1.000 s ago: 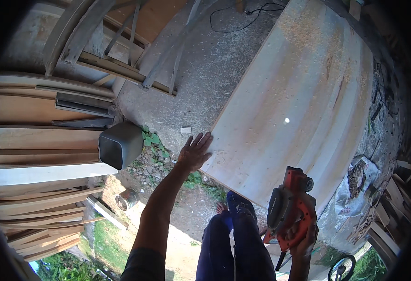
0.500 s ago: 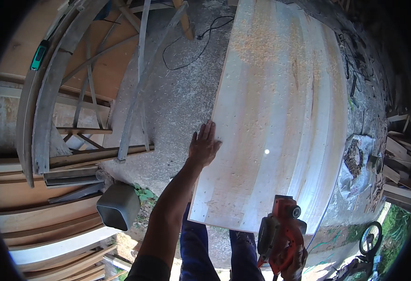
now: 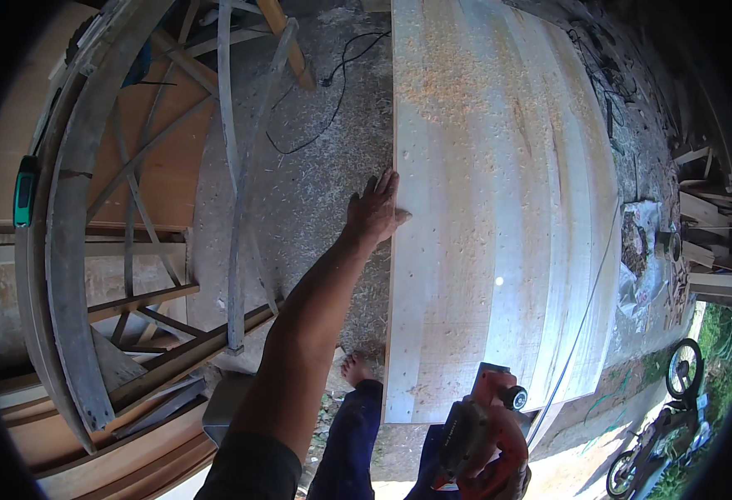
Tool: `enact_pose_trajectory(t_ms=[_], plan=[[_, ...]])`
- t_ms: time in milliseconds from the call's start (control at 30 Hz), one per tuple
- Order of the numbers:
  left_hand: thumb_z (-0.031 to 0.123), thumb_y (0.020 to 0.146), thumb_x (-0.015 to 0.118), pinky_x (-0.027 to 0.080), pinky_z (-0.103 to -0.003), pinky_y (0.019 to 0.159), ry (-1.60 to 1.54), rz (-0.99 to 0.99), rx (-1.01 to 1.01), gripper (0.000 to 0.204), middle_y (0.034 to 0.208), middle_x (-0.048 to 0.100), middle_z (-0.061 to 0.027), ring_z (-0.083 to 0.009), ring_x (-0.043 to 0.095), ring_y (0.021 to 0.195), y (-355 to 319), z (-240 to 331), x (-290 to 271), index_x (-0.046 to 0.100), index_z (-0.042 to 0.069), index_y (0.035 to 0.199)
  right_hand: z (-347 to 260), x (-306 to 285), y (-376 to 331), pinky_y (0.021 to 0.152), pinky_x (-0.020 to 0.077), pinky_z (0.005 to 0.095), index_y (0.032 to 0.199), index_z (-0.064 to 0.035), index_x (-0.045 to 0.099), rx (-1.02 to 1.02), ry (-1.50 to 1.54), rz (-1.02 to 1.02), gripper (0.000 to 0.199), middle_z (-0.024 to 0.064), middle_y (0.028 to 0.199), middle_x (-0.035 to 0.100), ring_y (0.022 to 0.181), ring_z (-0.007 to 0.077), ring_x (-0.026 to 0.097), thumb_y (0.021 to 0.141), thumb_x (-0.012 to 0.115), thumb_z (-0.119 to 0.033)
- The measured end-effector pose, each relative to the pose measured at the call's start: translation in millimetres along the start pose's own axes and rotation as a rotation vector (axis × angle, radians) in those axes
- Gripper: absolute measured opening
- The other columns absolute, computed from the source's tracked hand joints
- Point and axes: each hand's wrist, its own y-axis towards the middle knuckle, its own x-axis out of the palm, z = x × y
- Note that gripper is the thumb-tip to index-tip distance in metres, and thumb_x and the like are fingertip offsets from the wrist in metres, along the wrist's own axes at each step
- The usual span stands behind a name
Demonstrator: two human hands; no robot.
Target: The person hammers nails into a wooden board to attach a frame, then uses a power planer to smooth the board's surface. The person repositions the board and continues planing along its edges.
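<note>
Pale raw wood panel (image 3: pixel 499 208), sawdust-strewn; glossy orange plastic planer (image 3: pixel 482 433).

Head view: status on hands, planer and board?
Left hand flat on left edge of wide pale board. Right hand grips orange electric planer at near end. Shavings on board, thin cord across right side.

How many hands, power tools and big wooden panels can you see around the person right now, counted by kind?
Hands: 2, the left hand on the panel's edge and the right hand gripping the planer
Orange power planer: 1
Large wooden panel: 1
Total: 4
</note>
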Motion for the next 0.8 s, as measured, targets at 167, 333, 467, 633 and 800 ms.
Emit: enact_pose_trajectory(t_ms=[167, 333, 467, 633, 800], plan=[[0.044, 0.098, 0.061, 0.042, -0.058, 0.111, 0.057, 0.115, 0.143, 0.079, 0.168, 0.023, -0.0106, -0.033, 0.034, 0.15, -20.7, -11.0, 21.0, 0.026, 0.009, 0.16, -19.5, 30.2, -26.3, 0.089, 0.0567, 0.0326, 0.141, 0.0061, 0.049, -0.112, -0.057, 0.029, 0.046, 0.0232, 0.127, 0.064, 0.114, 0.0305, 0.065, 0.104, 0.056, -0.02], [0.039, 0.097, 0.063, 0.043, -0.055, 0.109, 0.055, 0.228, 0.25, 0.076, 0.168, 0.025, -0.011, -0.0313, 0.037, 0.148, -86.7, -1.3, 59.8, 0.031, 0.007, 0.159, -48.5, 49.5, -30.4, 0.099, 0.0547, 0.0385, 0.139, 0.0061, 0.049, -0.19, -0.222, -0.007, 0.042, 0.0242, 0.133, 0.062, 0.122, 0.0343, 0.063, 0.103, 0.058, -0.013], [0.039, 0.096, 0.065, 0.045, -0.051, 0.108, 0.107, 0.198, 0.318, 0.077, 0.167, 0.026, -0.0122, -0.0291, 0.039, 0.146, -155.0, 13.0, 69.8, 0.032, 0.008, 0.159, -50.8, 51.4, -33.4, 0.093, 0.0519, 0.0381, 0.136, 0.0049, 0.05, -0.198, -0.191, 0.024, 0.043, 0.0212, 0.124, 0.06, 0.112, 0.0326, 0.061, 0.103, 0.057, -0.022], [0.041, 0.095, 0.065, 0.046, -0.05, 0.106, 0.147, 0.063, 0.339, 0.078, 0.167, 0.026, -0.012, -0.0275, 0.041, 0.144, -225.6, 26.9, 89.0, 0.033, 0.007, 0.159, -32.6, 55.3, -41.2, 0.072, 0.0472, 0.0336, 0.126, 0.0031, 0.054, -0.031, 0.097, 0.139, 0.047, 0.0137, 0.097, 0.057, 0.085, 0.0236, 0.057, 0.103, 0.054, -0.038], [0.041, 0.095, 0.064, 0.045, -0.051, 0.107, 0.126, -0.043, 0.436, 0.076, 0.168, 0.024, -0.0124, -0.0318, 0.04, 0.144, -290.6, 37.7, 103.6, 0.035, 0.01, 0.158, -12.7, 45.0, -49.2, 0.051, 0.0424, 0.0292, 0.116, 0.0012, 0.058, 0.244, 0.548, 0.257, 0.058, 0.0062, 0.07, 0.055, 0.057, 0.0147, 0.053, 0.103, 0.051, -0.054]])
